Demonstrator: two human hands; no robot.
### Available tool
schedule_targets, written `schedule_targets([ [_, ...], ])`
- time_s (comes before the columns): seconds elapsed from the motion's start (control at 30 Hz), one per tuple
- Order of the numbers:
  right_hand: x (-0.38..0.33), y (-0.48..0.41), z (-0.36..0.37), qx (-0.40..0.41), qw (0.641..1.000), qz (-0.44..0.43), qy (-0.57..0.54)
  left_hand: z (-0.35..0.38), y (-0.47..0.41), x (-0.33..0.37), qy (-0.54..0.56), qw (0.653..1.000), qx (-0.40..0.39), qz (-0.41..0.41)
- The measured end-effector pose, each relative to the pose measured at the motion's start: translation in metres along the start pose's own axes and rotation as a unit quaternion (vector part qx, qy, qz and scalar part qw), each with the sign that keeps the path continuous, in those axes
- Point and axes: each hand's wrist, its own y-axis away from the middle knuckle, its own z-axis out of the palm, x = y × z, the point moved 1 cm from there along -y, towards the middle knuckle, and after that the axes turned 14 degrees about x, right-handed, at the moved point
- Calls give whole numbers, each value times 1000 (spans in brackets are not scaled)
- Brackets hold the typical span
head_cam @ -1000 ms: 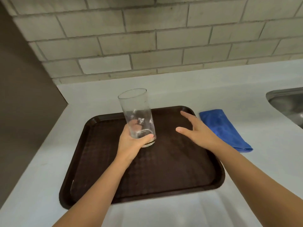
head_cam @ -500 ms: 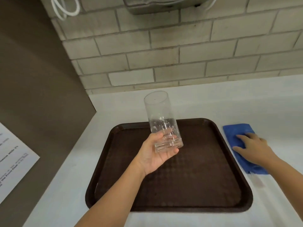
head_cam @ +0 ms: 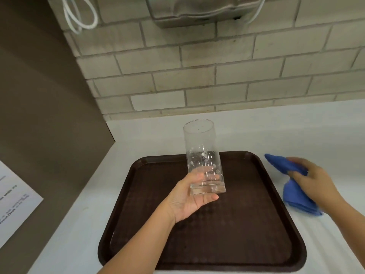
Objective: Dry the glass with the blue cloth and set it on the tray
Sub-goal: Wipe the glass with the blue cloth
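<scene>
A tall, clear cylindrical drinking glass (head_cam: 203,155), flecked with water droplets, is held roughly upright above the far half of a dark brown rectangular plastic tray (head_cam: 246,244). The left hand (head_cam: 190,196) cups its base, fingers wrapped behind and thumb in front. Right of the tray, the right hand (head_cam: 316,180) pinches a bunched blue cloth (head_cam: 292,192), part of it raised off the white countertop (head_cam: 296,131). A beige brick wall (head_cam: 217,76) stands behind.
</scene>
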Motion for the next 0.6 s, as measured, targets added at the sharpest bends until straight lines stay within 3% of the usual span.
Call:
schedule_targets([
  [0.1, -59, 21, -3, 18, 984, -61, -164, 4, -1, -1, -13, 1000, 13, 15],
  [0.17, -97, 49, 1, 27, 962, -162, -216, 9, 1, -1, -25, 999, 26, 29],
  [0.33, -130, 121, 45, -59, 927, -350, -118, 9, 9, -9, -72, 993, 84, 47],
  [0.5, -158, 94, 62, -107, 892, -428, -98, 3, 25, -1, -61, 995, 44, 70],
  [0.6, -175, 77, 72, -85, 906, -391, -140, 1, 24, 8, -41, 993, 22, 105],
])
